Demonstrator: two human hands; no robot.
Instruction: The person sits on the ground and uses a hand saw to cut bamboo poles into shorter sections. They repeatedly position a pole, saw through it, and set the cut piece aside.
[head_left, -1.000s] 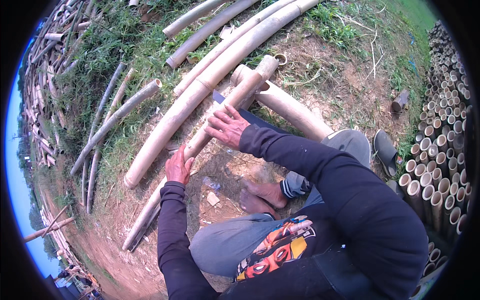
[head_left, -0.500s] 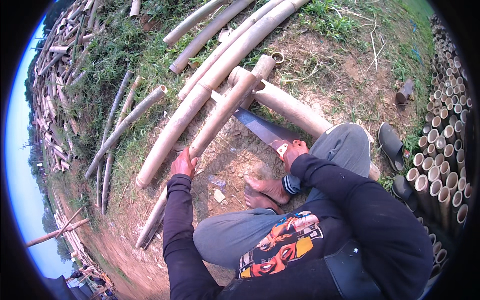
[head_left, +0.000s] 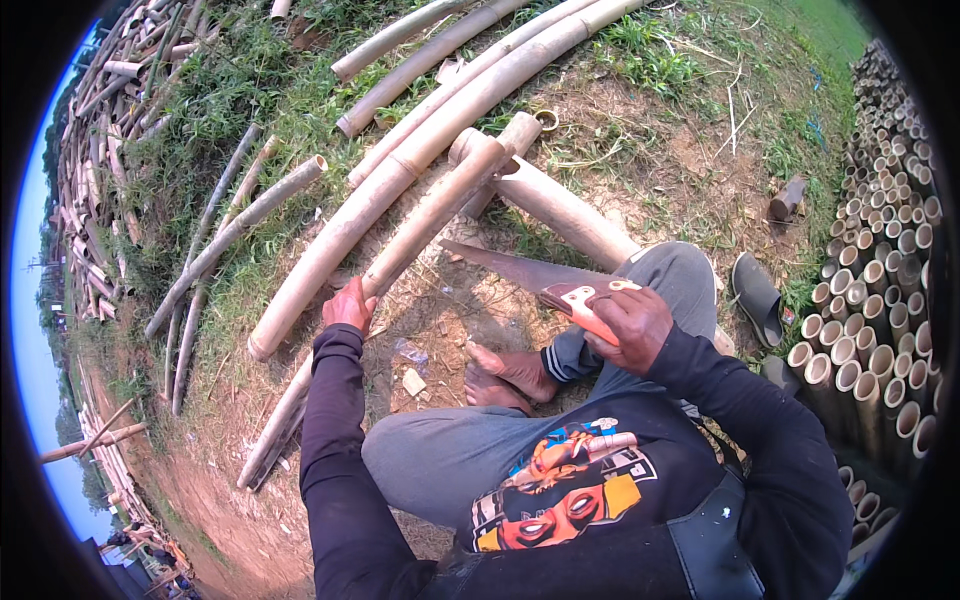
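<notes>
My left hand [head_left: 349,305] is closed round the near end of a bamboo pole [head_left: 437,208]. The pole slants away from me, and its far part rests on the cut end of a thicker bamboo piece [head_left: 570,212]. In my right hand [head_left: 632,328] is a handsaw [head_left: 515,268], held by its orange-red handle above my bent knee. Its blade points left toward the pole, with the tip apart from it. My bare feet [head_left: 505,378] are crossed on the ground between my hands.
Long bamboo poles [head_left: 400,172] lie just beyond the held one. Thinner poles [head_left: 240,220] lean at the left, near a large bamboo heap [head_left: 100,190]. Upright cut bamboo tubes [head_left: 880,300] crowd the right side. A dark sandal [head_left: 757,298] and a short bamboo stub [head_left: 787,198] lie nearer.
My right hand has drawn the saw back from the pole and lifted it, turning the handle toward me. My left hand keeps its grip on the pole. The whole view has shifted slightly.
</notes>
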